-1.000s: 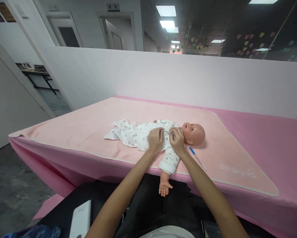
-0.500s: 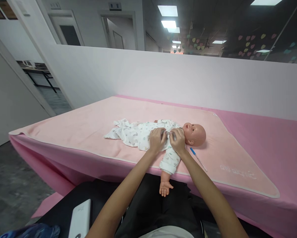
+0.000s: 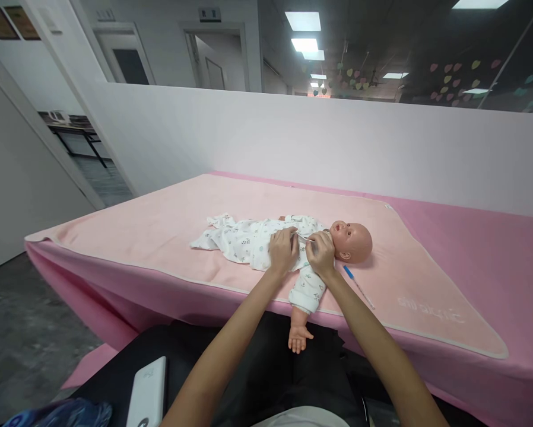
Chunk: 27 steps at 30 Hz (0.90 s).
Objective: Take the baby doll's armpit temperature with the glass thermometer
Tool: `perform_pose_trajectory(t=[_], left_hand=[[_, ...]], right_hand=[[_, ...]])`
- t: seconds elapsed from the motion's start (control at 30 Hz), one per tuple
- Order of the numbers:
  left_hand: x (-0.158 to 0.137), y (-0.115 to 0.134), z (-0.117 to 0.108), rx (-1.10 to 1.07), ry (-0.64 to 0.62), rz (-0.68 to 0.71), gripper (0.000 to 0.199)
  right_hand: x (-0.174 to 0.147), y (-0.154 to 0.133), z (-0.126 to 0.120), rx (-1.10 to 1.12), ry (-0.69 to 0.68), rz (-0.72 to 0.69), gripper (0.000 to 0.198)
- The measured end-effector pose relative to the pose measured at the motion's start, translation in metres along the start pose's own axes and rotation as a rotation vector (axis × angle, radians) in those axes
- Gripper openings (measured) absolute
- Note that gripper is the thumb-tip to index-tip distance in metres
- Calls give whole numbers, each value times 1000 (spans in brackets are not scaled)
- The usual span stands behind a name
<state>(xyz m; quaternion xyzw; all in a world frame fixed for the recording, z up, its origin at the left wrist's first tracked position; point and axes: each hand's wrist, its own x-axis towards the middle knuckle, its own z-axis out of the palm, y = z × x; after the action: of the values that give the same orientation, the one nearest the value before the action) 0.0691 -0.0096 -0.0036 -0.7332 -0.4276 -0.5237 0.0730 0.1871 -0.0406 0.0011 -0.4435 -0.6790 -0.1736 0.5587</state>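
A baby doll (image 3: 354, 242) lies on its back on the table, its head to the right. It wears a white printed garment (image 3: 248, 240), and one arm hangs toward me over the table's edge. Over the doll's chest my left hand (image 3: 283, 248) and my right hand (image 3: 320, 252) are close together, fingers pinched. A thin white tie string (image 3: 305, 238) of the garment stretches between them, one end in each hand. The fingertips are partly hidden behind the backs of the hands. Beside my right wrist lies a slim thermometer-like stick (image 3: 359, 287) with a blue end.
A peach mat (image 3: 151, 225) covers much of the table over a pink cloth (image 3: 484, 249). A white wall (image 3: 266, 130) rises behind, with glass above it. Low at the left, a white power bank (image 3: 147, 391) rests on a black surface near blue fabric (image 3: 62, 414).
The white string between my hands shows a little more plainly, with a slight bend. My hands stay over the doll's chest, and the whole view has shifted slightly.
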Motion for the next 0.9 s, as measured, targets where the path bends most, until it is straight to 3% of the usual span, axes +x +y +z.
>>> perform_pose_trajectory(t=[0.1, 0.37, 0.6, 0.9], left_hand=[[1, -2, 0, 23, -2, -11, 17], [5, -28, -18, 178, -147, 168, 12], [4, -51, -42, 60, -166, 112, 14], [2, -48, -34, 53, -90, -17, 15]], right_hand=[[-1, 0, 0, 15, -10, 22, 11], [0, 3, 3, -3, 0, 87, 12], [0, 3, 4, 20, -6, 133, 13], [0, 4, 5, 18, -12, 148, 12]])
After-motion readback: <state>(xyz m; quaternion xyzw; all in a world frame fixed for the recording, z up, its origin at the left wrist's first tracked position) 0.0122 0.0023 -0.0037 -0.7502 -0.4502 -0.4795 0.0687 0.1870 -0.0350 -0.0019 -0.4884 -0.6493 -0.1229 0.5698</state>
